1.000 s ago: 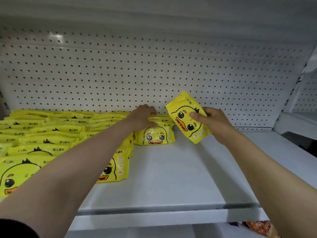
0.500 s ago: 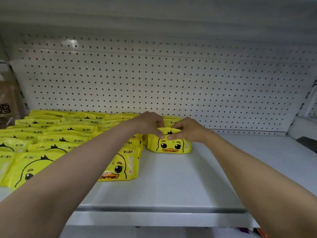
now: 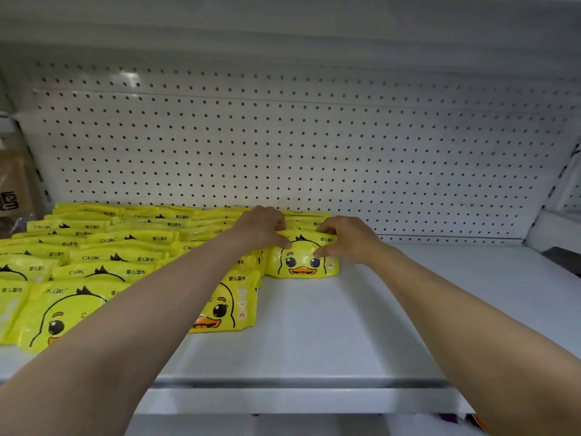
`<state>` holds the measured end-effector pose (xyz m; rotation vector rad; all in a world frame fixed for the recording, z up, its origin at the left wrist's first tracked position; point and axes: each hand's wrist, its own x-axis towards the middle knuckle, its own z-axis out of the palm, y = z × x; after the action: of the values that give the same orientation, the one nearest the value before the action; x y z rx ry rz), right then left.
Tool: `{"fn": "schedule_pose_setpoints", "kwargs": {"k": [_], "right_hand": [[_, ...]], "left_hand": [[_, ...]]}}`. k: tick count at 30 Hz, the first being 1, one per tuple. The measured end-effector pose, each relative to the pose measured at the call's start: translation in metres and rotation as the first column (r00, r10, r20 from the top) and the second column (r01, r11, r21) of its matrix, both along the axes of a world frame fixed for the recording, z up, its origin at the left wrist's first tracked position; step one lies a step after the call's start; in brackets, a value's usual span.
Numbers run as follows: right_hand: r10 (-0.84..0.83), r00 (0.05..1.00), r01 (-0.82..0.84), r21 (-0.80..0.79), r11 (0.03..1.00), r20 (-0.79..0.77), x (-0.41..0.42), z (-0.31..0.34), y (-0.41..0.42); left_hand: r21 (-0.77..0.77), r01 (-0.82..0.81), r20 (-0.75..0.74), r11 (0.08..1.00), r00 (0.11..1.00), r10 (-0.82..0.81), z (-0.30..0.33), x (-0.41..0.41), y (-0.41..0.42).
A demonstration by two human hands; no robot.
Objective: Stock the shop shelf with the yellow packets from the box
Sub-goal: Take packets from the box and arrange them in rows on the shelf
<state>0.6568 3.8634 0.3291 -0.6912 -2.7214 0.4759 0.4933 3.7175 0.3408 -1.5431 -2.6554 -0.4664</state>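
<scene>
Both hands [image 3: 262,229] [image 3: 349,239] grip upright yellow packet [image 3: 301,262]; neighbours printed "Ckak".

Both hands, left hand [image 3: 262,226] and right hand [image 3: 349,237], grip a yellow packet [image 3: 301,262] on the shelf [image 3: 345,325].

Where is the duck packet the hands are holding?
The duck packet stands mid-shelf, pinched between left hand and right hand, right of the other yellow packets.
</scene>
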Motion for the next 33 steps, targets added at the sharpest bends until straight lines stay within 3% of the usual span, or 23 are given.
{"fn": "schedule_pose_setpoints", "kwargs": {"k": [10, 16, 23, 33], "right_hand": [[-0.159, 0.987, 0.148, 0.270, 0.951, 0.021, 0.000, -0.004, -0.026], [-0.214, 0.977, 0.203, 0.315, 0.927, 0.001, 0.005, 0.013, -0.061], [-0.163, 0.974, 0.206, 0.319, 0.925, -0.156, 0.025, 0.050, -0.121], [0.046, 0.975, 0.044, 0.389, 0.920, -0.219, 0.050, 0.037, -0.210]], "left_hand": [[0.003, -0.101, -0.147, 0.995, 0.984, 0.100, -0.001, 0.018, -0.008], [0.088, -0.059, -0.089, 0.994, 0.994, 0.066, 0.004, 0.028, -0.031], [0.258, -0.011, -0.054, 0.966, 0.998, 0.025, 0.034, 0.041, -0.102], [0.418, -0.115, -0.216, 0.901, 0.951, 0.222, 0.016, 0.085, -0.235]]}}
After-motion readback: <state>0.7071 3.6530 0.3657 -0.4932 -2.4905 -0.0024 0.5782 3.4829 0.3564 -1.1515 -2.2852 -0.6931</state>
